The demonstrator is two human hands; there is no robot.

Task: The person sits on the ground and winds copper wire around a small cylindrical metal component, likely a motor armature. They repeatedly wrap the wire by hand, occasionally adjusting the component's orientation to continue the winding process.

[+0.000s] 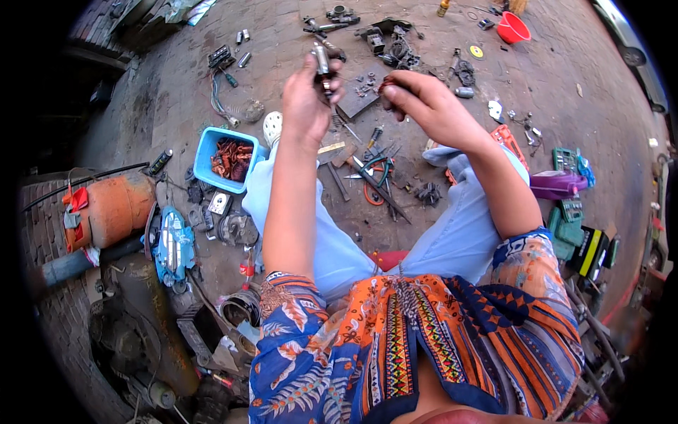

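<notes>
My left hand (308, 99) is raised ahead of me, its fingers closed round a small silvery metal cylinder (323, 62) with a dark lower end, held upright. It looks like a motor part, but its exact kind does not show. To the right, my right hand (434, 109) is closed, fingertips pinching a small tangle of reddish-brown copper wire (386, 85). The two hands are apart. Below and between them lies a dark metal block (359, 104) with small bits on top. A light-blue bin (203, 167) holding copper wire scraps stands left of my left forearm.
Pliers, cutters (381, 173) and a hammer (353, 157) lie on the brick ground between my legs. Dismantled metal parts (399, 46) and a red bucket (513, 28) are farther off. An orange gas cylinder (116, 208) lies left; a purple container (558, 184) and green toolboxes (565, 230) are right.
</notes>
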